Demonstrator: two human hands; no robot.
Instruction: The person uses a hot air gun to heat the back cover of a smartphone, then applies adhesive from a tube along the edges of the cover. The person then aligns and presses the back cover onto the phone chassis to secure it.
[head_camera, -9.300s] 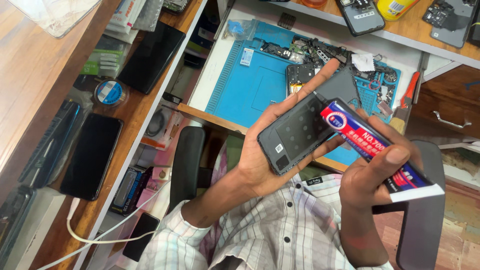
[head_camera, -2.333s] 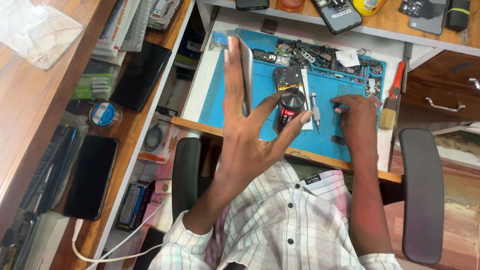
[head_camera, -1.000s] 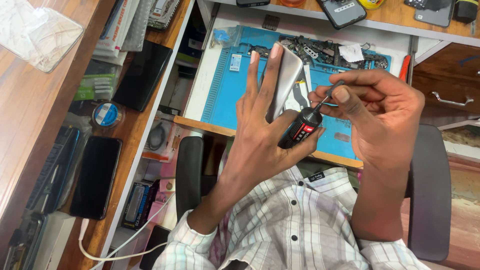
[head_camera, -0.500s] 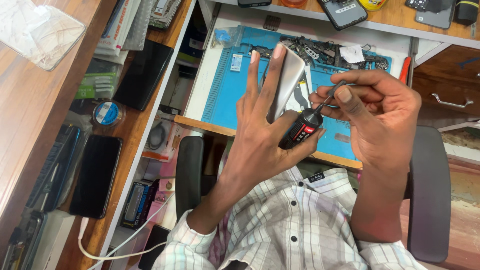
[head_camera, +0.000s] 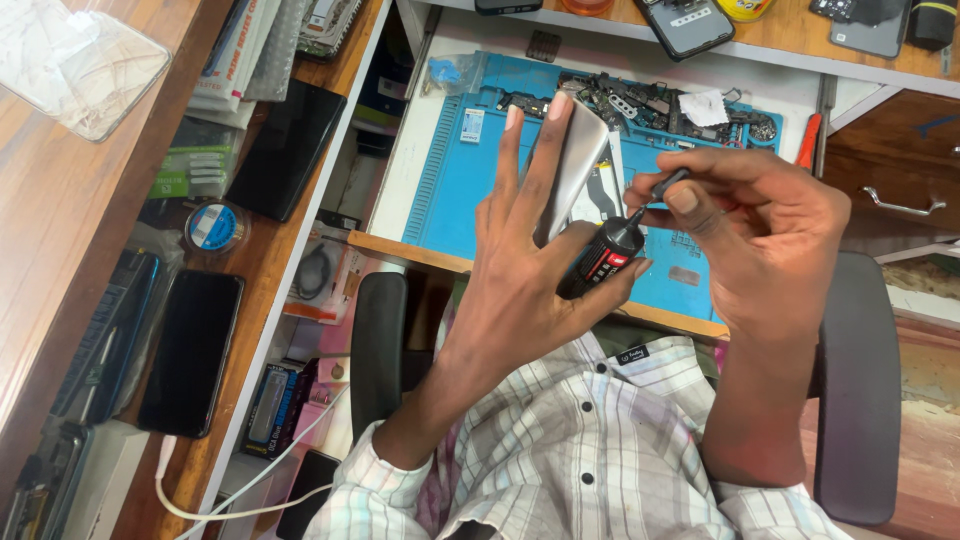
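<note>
My left hand (head_camera: 520, 270) is raised with fingers spread upward, holding a thin silver phone panel (head_camera: 573, 165) edge-on against its fingers. A small black glue tube with a red label (head_camera: 603, 258) is pinched between that hand's thumb and palm. My right hand (head_camera: 760, 245) grips the tube's black cap (head_camera: 660, 190) at the nozzle with its fingertips. Both hands hover over the blue work mat (head_camera: 470, 170).
Phone parts and boards (head_camera: 640, 105) lie at the mat's far edge, with a red-handled tool (head_camera: 808, 142) to the right. Dark phones (head_camera: 190, 350) and a tape roll (head_camera: 214, 226) lie on the wooden shelf at left. A drawer handle (head_camera: 900, 205) is at right.
Over the last second the hands have stayed nearly still; my right hand's fingers have shifted slightly on the tube's cap. Earlier, the left hand held the phone flat beside a glue box.
</note>
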